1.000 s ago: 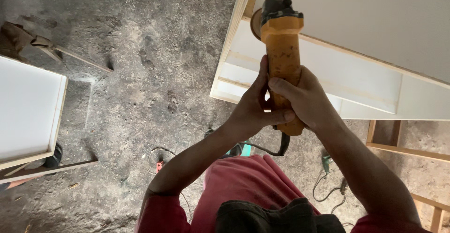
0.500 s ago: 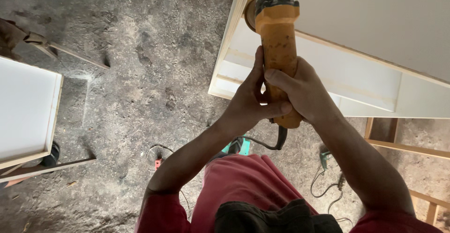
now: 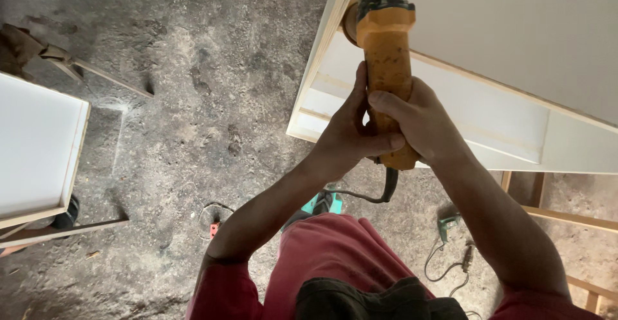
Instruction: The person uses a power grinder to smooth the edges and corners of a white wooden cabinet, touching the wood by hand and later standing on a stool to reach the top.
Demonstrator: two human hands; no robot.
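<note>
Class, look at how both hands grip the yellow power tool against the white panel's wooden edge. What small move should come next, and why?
Probably ease the yellow power tool a little further along the wooden edge. Its head sits right at that edge, and the left hand and right hand both wrap its body firmly, so a slow, steady slide looks controllable.

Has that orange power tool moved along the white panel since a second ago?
Yes. The orange power tool has crept toward the corner of the white panel; its black head now sits nearer that corner edge than before, gripped by the left hand and right hand.
</note>
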